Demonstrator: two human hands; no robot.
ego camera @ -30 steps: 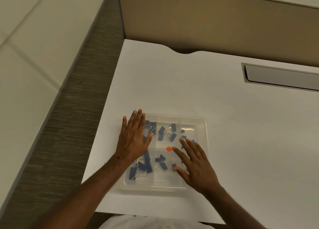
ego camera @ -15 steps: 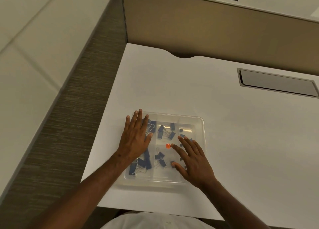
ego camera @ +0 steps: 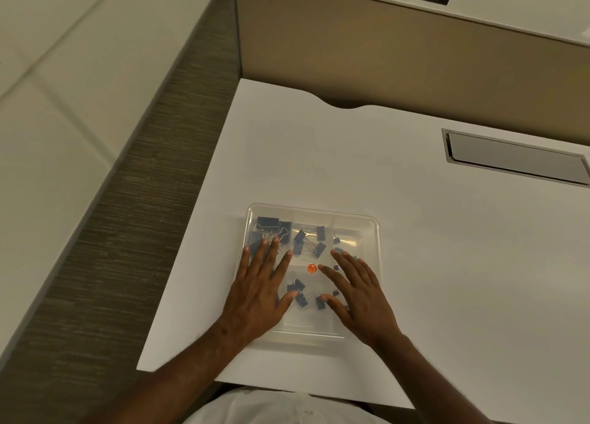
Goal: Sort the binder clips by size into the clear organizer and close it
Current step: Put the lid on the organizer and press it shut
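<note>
The clear organizer (ego camera: 367, 222) lies on the white desk near its front edge, its transparent lid down over the compartments. Dark blue binder clips show through the lid: large ones (ego camera: 271, 225) at the far left, medium ones (ego camera: 311, 243) in the middle, small ones (ego camera: 336, 241) at the right, more medium ones (ego camera: 300, 291) nearer me. An orange dot (ego camera: 312, 268) sits at the lid's centre. My left hand (ego camera: 260, 291) lies flat on the lid's left half, fingers spread. On the right half my right hand (ego camera: 357, 296) rests flat too.
The white desk (ego camera: 415, 264) ends at a tan partition (ego camera: 383, 56) behind and a brown textured panel (ego camera: 105, 232) on the left. A metal-framed cable hatch (ego camera: 514, 158) is set into the desk at the far right. The desk's front edge runs just below the organizer.
My left hand has slid back toward me along the lid, uncovering the large clips at the far left. My right hand stays flat on the lid. The view has tilted up a little.
</note>
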